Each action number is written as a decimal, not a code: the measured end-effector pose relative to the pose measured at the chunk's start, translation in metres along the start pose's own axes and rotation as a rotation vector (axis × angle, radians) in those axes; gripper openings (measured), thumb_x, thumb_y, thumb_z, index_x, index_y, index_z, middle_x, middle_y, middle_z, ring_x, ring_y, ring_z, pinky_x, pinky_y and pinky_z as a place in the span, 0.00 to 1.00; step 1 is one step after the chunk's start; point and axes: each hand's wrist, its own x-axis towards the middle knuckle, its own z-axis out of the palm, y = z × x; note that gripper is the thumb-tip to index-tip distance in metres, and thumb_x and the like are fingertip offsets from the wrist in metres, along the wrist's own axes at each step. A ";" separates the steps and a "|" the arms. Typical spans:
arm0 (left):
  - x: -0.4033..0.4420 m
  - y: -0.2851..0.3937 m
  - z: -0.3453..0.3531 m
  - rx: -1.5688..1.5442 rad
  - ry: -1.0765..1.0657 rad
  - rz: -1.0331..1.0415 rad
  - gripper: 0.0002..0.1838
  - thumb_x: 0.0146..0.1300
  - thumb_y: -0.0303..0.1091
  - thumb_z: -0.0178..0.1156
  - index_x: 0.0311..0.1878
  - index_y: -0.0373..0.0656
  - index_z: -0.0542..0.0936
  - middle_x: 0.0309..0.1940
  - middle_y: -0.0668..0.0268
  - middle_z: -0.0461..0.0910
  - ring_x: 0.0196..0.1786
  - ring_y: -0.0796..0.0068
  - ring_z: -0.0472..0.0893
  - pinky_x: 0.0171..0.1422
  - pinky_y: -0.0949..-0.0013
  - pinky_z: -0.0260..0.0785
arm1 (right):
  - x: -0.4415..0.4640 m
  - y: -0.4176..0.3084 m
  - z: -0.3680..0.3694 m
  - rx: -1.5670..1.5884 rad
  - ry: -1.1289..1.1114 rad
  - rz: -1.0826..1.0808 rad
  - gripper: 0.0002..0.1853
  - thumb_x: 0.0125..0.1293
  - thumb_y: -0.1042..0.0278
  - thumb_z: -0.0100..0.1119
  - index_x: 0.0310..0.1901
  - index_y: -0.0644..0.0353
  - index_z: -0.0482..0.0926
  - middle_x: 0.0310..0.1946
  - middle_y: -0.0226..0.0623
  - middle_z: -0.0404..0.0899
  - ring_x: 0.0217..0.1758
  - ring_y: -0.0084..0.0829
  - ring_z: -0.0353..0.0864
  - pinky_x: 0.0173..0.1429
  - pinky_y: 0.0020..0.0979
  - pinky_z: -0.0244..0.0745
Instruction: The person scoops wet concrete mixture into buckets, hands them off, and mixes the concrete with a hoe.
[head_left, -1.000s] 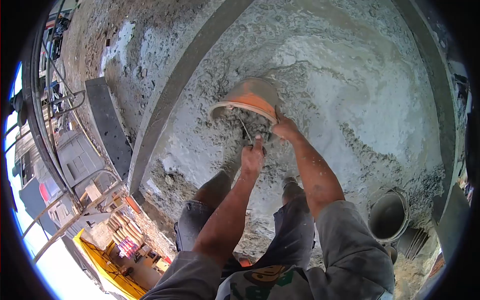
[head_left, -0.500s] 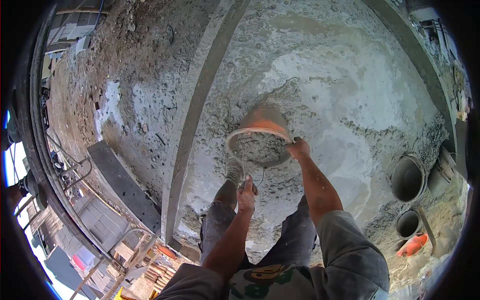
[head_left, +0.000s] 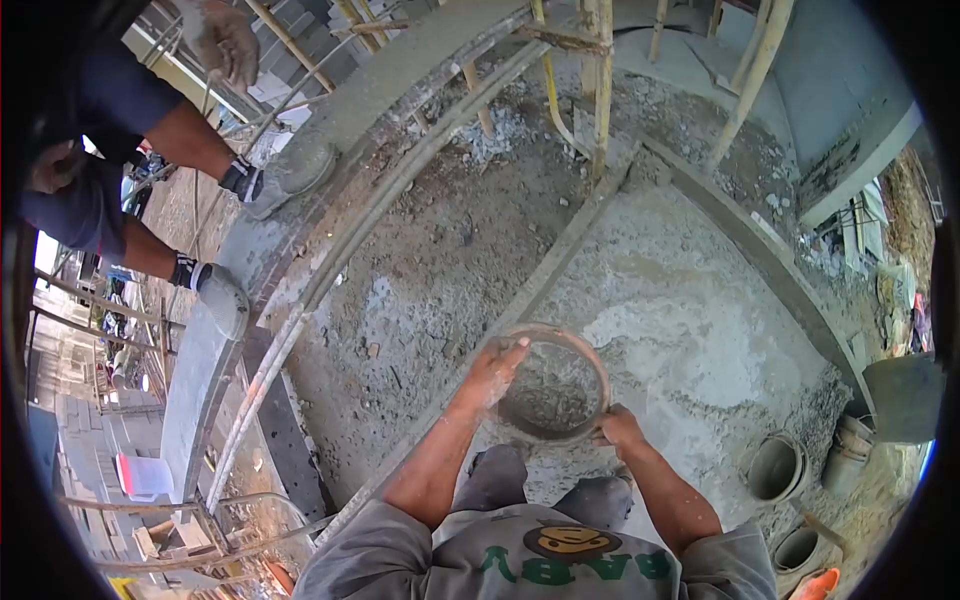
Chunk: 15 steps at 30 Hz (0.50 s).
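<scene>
A round bucket point(head_left: 597, 362) with an orange-tinted rim is in front of my body, its mouth facing up towards me. Wet grey concrete mix point(head_left: 550, 388) shows inside it. At the upper left of the rim, my left hand point(head_left: 490, 374) has its fingers closed round the edge. My right hand point(head_left: 622, 428) grips the lower right of the rim. Beneath the bucket lies a wet, rough concrete surface point(head_left: 680, 330). My bent knees are just below the bucket, and its handle cannot be made out.
Another person's shoes point(head_left: 228, 302) stand on a raised plank point(head_left: 190, 400) at left, and a hand point(head_left: 225, 50) hangs above. A pipe rail point(head_left: 345, 255) runs alongside. Concrete beams point(head_left: 760, 245) border the wet area. More buckets point(head_left: 777, 468) stand at lower right.
My left hand has moved from below the bucket, near its thin wire handle, up to the left rim. The bucket's mouth now faces me more. The view has swung, bringing the other person in.
</scene>
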 end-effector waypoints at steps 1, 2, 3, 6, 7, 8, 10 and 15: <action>-0.025 0.029 -0.016 -0.014 0.018 0.036 0.25 0.60 0.54 0.61 0.43 0.38 0.73 0.18 0.75 0.63 0.18 0.83 0.61 0.22 0.75 0.49 | -0.040 -0.024 0.006 0.284 -0.047 -0.047 0.18 0.66 0.61 0.52 0.50 0.65 0.74 0.36 0.46 0.80 0.37 0.41 0.81 0.36 0.40 0.79; -0.037 0.054 -0.034 -0.035 -0.040 0.115 0.23 0.60 0.53 0.61 0.41 0.40 0.72 0.18 0.76 0.63 0.18 0.85 0.59 0.21 0.76 0.47 | -0.064 -0.046 0.007 0.332 -0.108 -0.092 0.17 0.65 0.61 0.52 0.49 0.65 0.75 0.35 0.46 0.80 0.36 0.40 0.82 0.36 0.39 0.79; -0.046 0.081 -0.053 -0.052 -0.101 0.182 0.21 0.61 0.52 0.61 0.40 0.43 0.71 0.18 0.77 0.62 0.17 0.86 0.57 0.20 0.77 0.45 | -0.083 -0.065 0.007 0.382 -0.171 -0.125 0.16 0.65 0.62 0.52 0.48 0.65 0.75 0.35 0.45 0.80 0.36 0.40 0.82 0.37 0.38 0.79; -0.092 0.169 -0.097 -0.042 -0.023 0.402 0.19 0.60 0.53 0.62 0.36 0.48 0.70 0.18 0.77 0.61 0.17 0.88 0.55 0.19 0.79 0.42 | -0.148 -0.144 0.019 0.402 -0.286 -0.284 0.16 0.64 0.63 0.53 0.47 0.66 0.76 0.36 0.46 0.81 0.36 0.40 0.83 0.41 0.36 0.81; -0.105 0.196 -0.110 -0.028 0.030 0.449 0.19 0.60 0.53 0.62 0.36 0.49 0.70 0.18 0.77 0.61 0.17 0.89 0.54 0.19 0.79 0.41 | -0.162 -0.170 0.027 0.443 -0.307 -0.369 0.16 0.64 0.63 0.53 0.46 0.67 0.76 0.37 0.46 0.81 0.37 0.41 0.83 0.42 0.36 0.81; -0.104 0.217 -0.129 0.010 0.002 0.536 0.18 0.59 0.54 0.61 0.36 0.50 0.70 0.18 0.77 0.62 0.16 0.89 0.53 0.19 0.80 0.41 | -0.176 -0.195 0.037 0.489 -0.322 -0.446 0.15 0.64 0.63 0.53 0.46 0.67 0.76 0.38 0.47 0.81 0.38 0.41 0.83 0.42 0.36 0.82; -0.122 0.263 -0.152 0.038 -0.004 0.585 0.19 0.58 0.58 0.61 0.35 0.53 0.71 0.19 0.76 0.63 0.15 0.90 0.53 0.18 0.82 0.40 | -0.215 -0.243 0.055 0.485 -0.295 -0.615 0.15 0.65 0.64 0.52 0.44 0.68 0.77 0.38 0.47 0.81 0.38 0.41 0.83 0.43 0.37 0.82; -0.122 0.346 -0.200 0.237 0.109 0.738 0.22 0.61 0.65 0.53 0.27 0.58 0.68 0.15 0.84 0.59 0.12 0.93 0.50 0.15 0.82 0.36 | -0.200 -0.331 0.127 0.407 -0.232 -0.905 0.17 0.63 0.65 0.52 0.51 0.61 0.77 0.40 0.45 0.82 0.36 0.36 0.83 0.39 0.34 0.79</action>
